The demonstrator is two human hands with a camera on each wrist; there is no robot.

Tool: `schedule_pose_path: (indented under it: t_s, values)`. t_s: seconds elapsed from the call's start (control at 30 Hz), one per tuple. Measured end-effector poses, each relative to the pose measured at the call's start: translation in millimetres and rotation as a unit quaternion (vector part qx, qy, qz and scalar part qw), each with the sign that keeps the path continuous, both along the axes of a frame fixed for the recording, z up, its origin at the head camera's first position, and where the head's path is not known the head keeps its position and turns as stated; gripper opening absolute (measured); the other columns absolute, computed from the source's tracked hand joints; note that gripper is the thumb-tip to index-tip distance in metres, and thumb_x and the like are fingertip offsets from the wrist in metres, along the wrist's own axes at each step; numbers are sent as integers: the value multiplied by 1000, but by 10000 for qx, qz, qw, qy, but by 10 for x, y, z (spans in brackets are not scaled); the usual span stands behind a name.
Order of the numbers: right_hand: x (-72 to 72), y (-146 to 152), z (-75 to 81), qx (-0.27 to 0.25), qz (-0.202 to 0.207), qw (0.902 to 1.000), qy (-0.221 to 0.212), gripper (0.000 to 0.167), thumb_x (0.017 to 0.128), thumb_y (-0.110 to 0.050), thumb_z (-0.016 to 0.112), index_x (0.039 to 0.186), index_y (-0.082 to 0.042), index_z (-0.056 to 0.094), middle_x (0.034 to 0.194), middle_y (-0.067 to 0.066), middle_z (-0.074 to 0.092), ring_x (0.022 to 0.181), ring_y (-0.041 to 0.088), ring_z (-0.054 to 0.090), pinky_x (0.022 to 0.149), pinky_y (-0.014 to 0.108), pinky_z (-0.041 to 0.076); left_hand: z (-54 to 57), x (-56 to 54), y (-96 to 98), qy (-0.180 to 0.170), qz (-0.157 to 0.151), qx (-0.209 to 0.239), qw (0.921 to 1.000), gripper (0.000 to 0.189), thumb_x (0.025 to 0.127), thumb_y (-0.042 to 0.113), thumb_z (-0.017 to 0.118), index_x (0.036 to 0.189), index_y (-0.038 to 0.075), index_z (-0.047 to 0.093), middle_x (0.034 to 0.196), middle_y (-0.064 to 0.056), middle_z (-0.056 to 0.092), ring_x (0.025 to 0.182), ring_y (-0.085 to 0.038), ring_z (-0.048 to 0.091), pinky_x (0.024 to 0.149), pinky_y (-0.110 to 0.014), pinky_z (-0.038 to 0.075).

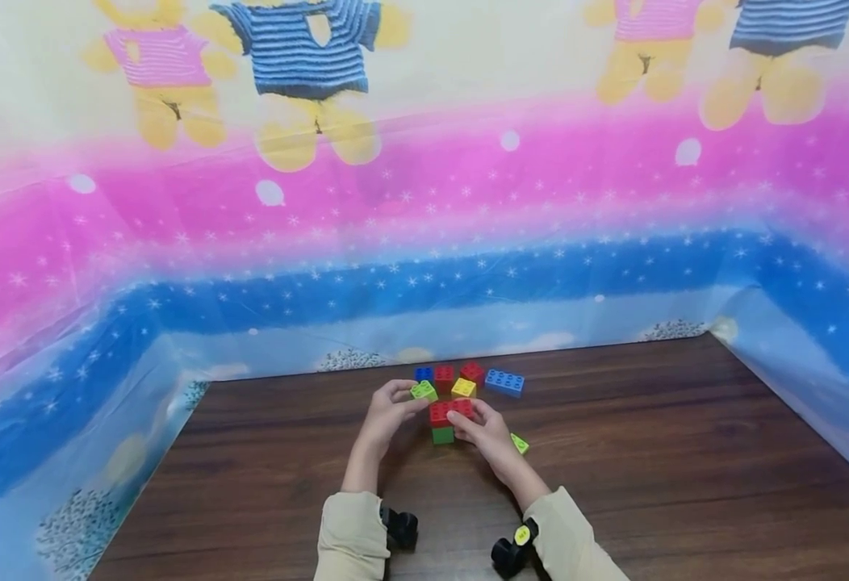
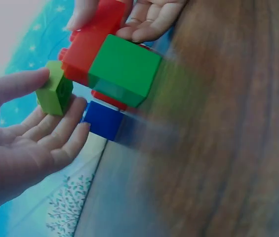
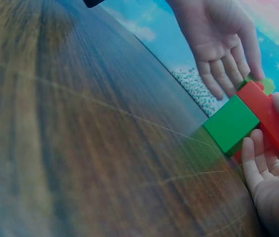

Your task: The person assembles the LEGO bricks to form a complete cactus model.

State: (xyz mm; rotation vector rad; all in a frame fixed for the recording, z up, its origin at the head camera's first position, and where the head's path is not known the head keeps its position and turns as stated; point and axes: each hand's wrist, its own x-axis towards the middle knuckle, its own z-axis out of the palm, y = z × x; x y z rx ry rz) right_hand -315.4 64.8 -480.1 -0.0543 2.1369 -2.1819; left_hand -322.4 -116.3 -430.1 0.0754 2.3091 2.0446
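My left hand (image 1: 386, 413) pinches a lime-green toy building brick (image 1: 423, 390) between thumb and fingers. With thumb and fingers, my right hand (image 1: 493, 440) grips a long red brick (image 1: 441, 414). A darker green brick (image 1: 442, 436) is joined beneath one end of the red one, on the left-hand side. In the left wrist view the lime brick (image 2: 55, 91) is beside the red brick's studded end (image 2: 77, 59), and the green brick (image 2: 129, 66) shows its plain side. The right wrist view has the green brick (image 3: 231, 124) under the red brick (image 3: 272, 118), with the lime brick mostly hidden.
Behind the hands on the brown wooden table (image 1: 265, 452) lie a small blue brick (image 1: 424, 374), two red bricks (image 1: 443, 376), a yellow brick (image 1: 464, 388) and a long blue brick (image 1: 504, 382). Another lime brick (image 1: 520, 443) lies beside the right wrist. A patterned cloth (image 1: 424, 202) surrounds the table.
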Motion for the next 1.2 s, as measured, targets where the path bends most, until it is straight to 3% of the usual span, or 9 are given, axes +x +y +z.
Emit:
schedule_pose_path:
  t_s: [0.17,0.6,1.2]
  values:
    - [2,1,-3,-22,-24,10000,45,50,94,-29,65,133,0,51,123,19,64,87,9,63,90,32,57,56,18,-3,104,-125,-1,9999,40,90,10,66,126,-4,55,132,-27,57,114,-33,61,104,-52,46]
    - [-7,-10,-23,0,4,9999,105,52,94,-29,65,134,0,50,125,22,63,87,9,63,89,32,58,70,33,33,56,-562,-213,9982,38,90,14,67,123,0,57,128,-22,63,121,-33,57,108,-56,40]
    - [6,9,-7,89,84,9999,55,54,94,-31,64,137,-2,49,131,21,60,98,14,65,92,34,56,39,39,19,210,-812,-419,9956,39,92,16,65,127,1,55,133,-21,59,126,-35,54,108,-56,41]
